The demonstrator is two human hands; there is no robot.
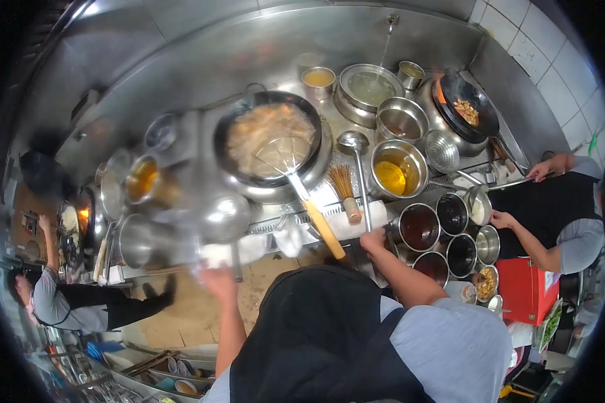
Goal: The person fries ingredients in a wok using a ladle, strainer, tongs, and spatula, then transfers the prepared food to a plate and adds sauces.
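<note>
A large wok [273, 138] of pale frothing liquid sits on the steel range. A wire skimmer [286, 158] rests in it, its wooden handle [324, 230] pointing toward me. My right hand [373, 239] is closed on the end of a long steel ladle [351, 142], which lies with its bowl just right of the wok. My left hand [216, 279] is blurred at the range's front edge. It grips the handle of a second ladle [226, 217] whose round bowl hangs left of the wok. My black apron fills the bottom centre.
Pots of oil and dark sauces [420, 227] crowd the right side, next to a bamboo brush [345, 188]. At the far right a co-worker's hand [501, 218] holds a small ladle, near another wok [467, 107]. Another person [54, 299] works at a burner on the left.
</note>
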